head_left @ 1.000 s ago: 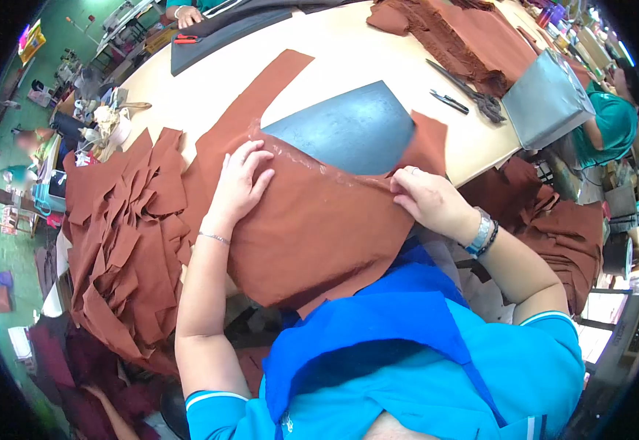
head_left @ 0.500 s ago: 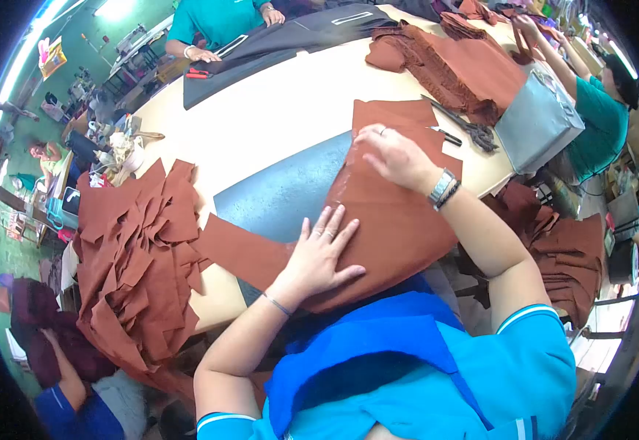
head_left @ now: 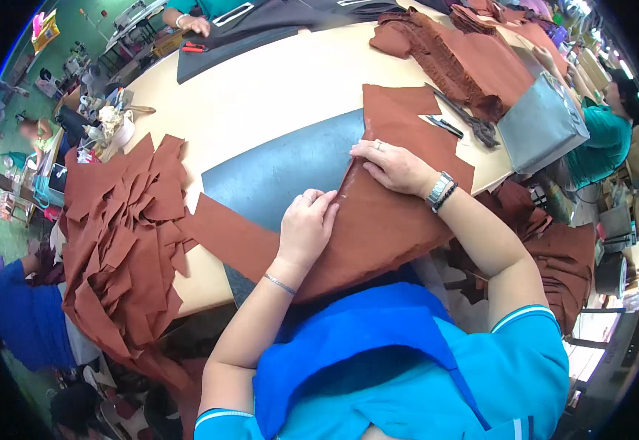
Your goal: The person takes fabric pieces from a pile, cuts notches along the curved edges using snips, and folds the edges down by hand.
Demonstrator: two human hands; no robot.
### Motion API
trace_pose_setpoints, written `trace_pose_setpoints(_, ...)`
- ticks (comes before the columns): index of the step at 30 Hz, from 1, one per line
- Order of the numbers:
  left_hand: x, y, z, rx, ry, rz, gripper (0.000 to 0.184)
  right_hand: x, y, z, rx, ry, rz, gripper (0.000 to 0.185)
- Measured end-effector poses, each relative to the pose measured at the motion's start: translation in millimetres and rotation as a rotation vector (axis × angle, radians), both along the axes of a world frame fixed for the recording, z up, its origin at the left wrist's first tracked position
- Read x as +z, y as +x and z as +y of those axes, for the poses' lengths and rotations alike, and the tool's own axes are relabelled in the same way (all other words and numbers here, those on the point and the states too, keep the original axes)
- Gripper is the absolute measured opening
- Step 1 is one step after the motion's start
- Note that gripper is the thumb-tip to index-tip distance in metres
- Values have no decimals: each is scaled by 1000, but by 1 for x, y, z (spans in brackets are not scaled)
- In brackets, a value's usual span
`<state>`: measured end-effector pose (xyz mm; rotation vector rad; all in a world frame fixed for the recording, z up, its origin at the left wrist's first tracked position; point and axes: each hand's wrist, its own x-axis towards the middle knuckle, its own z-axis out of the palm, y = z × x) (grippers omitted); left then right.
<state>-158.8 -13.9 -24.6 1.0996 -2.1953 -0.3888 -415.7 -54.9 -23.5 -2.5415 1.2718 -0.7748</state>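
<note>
A rust-brown fabric piece (head_left: 385, 227) lies in front of me, partly over a dark grey-blue mat (head_left: 275, 172). Its left edge runs at a slant between my hands and appears folded, with pale marks along it. My left hand (head_left: 308, 224) has its fingers together, pinching that edge at the lower part. Higher up, my right hand (head_left: 396, 167) grips the same edge with curled fingers. A strip of the same brown fabric (head_left: 231, 231) reaches out left beneath my left wrist. The fingertips of both hands are partly hidden.
A heap of cut brown pieces (head_left: 129, 235) hangs over the table's left edge. Scissors (head_left: 470, 121) and a pen-like tool (head_left: 446, 127) lie near a grey box (head_left: 543, 125). More brown fabric (head_left: 466, 66) sits behind. Co-workers stand at the far side and right.
My left hand has gone from lying flat on the fabric to pinching its edge. My right hand has come down onto the edge. A co-worker at lower left has shifted.
</note>
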Motion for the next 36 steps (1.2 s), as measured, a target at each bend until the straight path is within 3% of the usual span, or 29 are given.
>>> trace_pose_setpoints(8, 6, 2, 13, 8, 16, -28, 18, -3, -6, -4, 97, -240, 258, 33)
trace_pose_setpoints(9, 5, 2, 13, 10, 12, -35, 17, -1, -4, -2, 80, -164, 282, 37)
trace_pose_setpoints(11, 2, 1, 13, 13, 5, -49, 17, 2, 1, 4, 44, -10, 328, 50)
trace_pose_setpoints(15, 0, 0, 13, 16, -15, -59, 17, 26, 15, 31, 59, 40, 535, 94)
trace_pose_setpoints(22, -1, 0, 14, 14, -5, -57, 19, 15, -5, 8, -238, -171, 561, 78)
trace_pose_setpoints(24, 2, 2, 13, 15, 18, -51, 19, 13, 5, 15, -94, -189, 426, 72)
trace_pose_setpoints(26, 5, 4, 16, 20, 75, -44, 19, 16, 23, 30, 158, -39, 238, 64)
trace_pose_setpoints(32, 11, 33, 37, -11, 172, 38, 17, 2, 31, 45, 111, -34, 320, 69)
trace_pose_setpoints(36, 6, 37, 41, -21, 67, 6, 16, 27, 43, 59, 121, 32, 475, 81)
